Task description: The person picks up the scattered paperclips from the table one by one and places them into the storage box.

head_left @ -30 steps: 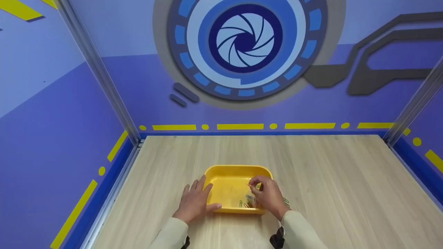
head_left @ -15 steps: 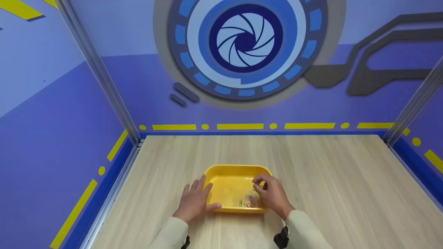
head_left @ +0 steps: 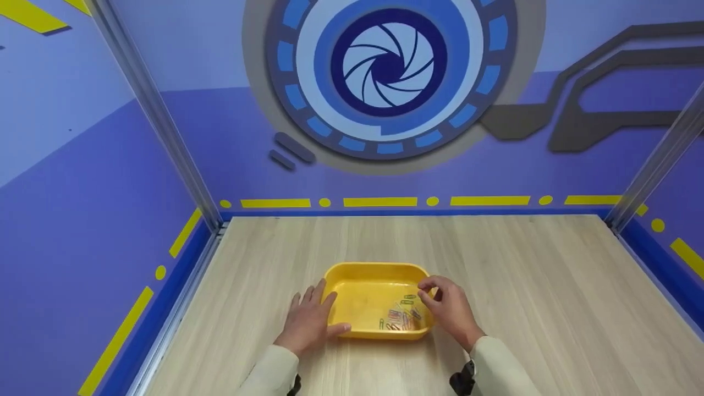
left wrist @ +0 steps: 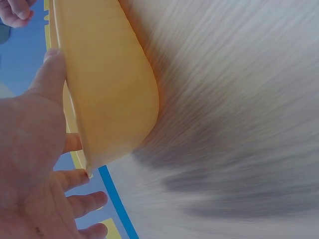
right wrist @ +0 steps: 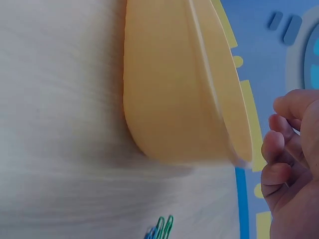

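Note:
A yellow plastic tray [head_left: 360,300] stands on the table with several coloured paper clips [head_left: 404,316] heaped toward its near right corner. My left hand [head_left: 308,323] lies along the tray's left side, its thumb and fingers fairly straight and touching the rim; the left wrist view shows this hand [left wrist: 35,139] against the tray wall. Over the right rim, my right hand [head_left: 450,308] keeps thumb and index finger together in a pinch on a paper clip, which the fingers almost wholly hide. In the right wrist view this hand [right wrist: 296,159] is apart from the tray wall.
Green and blue paper clips [right wrist: 162,228] lie on the table just outside the tray's right side. The wooden tabletop [head_left: 550,286] extends around the tray. Purple panels [head_left: 209,126] with metal posts [head_left: 165,126] enclose its back and sides.
My right hand has moved right, from above the tray's inside to its right rim, still in a pinch. More paper clips in the tray show now. The left hand and tray have stayed put.

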The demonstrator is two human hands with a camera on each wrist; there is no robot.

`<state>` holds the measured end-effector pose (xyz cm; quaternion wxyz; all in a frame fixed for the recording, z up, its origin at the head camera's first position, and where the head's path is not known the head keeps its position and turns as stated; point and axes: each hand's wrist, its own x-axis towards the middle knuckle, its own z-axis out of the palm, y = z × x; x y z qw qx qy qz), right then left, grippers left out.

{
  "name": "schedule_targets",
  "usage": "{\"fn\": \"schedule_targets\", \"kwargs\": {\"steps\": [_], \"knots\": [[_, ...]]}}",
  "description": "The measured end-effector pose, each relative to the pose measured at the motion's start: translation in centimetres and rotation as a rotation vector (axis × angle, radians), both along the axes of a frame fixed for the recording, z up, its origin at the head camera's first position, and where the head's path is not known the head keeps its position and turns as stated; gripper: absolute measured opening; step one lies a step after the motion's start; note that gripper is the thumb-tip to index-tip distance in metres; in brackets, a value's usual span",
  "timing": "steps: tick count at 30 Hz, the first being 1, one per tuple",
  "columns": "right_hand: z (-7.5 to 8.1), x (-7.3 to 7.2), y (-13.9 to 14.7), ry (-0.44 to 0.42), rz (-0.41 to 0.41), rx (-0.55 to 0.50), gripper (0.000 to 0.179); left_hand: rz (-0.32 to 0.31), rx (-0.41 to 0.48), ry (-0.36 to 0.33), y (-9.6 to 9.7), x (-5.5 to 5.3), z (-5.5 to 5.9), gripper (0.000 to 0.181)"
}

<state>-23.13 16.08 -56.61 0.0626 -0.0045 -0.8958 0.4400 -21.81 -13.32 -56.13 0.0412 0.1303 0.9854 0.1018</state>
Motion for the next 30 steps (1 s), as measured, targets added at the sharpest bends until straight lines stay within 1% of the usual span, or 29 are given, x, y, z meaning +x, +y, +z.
{"fn": "schedule_targets", "kwargs": {"steps": [6, 10, 16, 20, 24, 30], "knots": [[-0.3, 0.2, 1.4, -0.044, -0.033, -0.003, 0.01, 0.005, -0.009, -0.01, 0.1, 0.0, -0.1, 0.08], [-0.4, 0.5, 2.3, -0.054, -0.055, -0.014, 0.011, 0.006, -0.011, -0.02, 0.1, -0.1, 0.0, 0.08], [-0.9, 1.2, 3.4, -0.066, -0.09, -0.025, 0.011, -0.007, -0.011, 0.002, 0.1, -0.1, 0.1, 0.08], [-1.4, 1.3, 3.8, -0.074, -0.104, -0.044, 0.011, 0.005, -0.013, -0.002, 0.1, -0.1, 0.0, 0.081], [-2.1, 1.4, 4.4, -0.077, -0.11, -0.03, 0.012, 0.015, -0.004, -0.01, 0.1, 0.0, 0.0, 0.082], [-3.3, 1.5, 5.4, -0.127, -0.119, -0.001, 0.015, 0.01, 0.002, -0.006, 0.2, 0.0, 0.1, 0.081]]}}
